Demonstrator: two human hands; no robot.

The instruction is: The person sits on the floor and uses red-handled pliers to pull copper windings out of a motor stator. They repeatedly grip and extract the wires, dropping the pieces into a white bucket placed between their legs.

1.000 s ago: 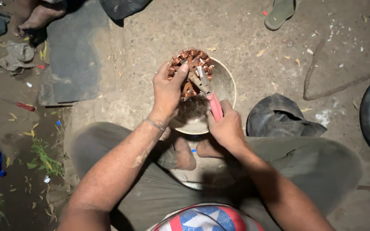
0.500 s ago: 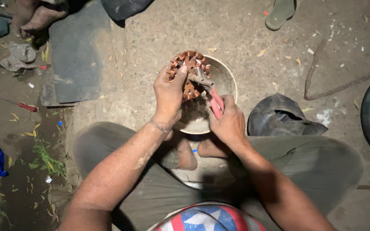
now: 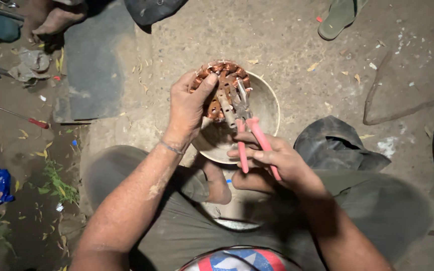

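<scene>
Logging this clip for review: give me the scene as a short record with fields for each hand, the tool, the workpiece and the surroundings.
left hand: left hand grips the stator, thumb across its top
right hand: right hand holds the pliers by the pink handles
pliers: jaws at the stator's copper windings
stator: held over the bowl
ground: dirt floor, screwdriver at left, sandal at top, dark cloth right of the bowl

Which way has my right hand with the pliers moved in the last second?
Yes, slightly: the right hand has slid back toward the body, off the bowl rim, and the pliers handles are now spread.
</scene>
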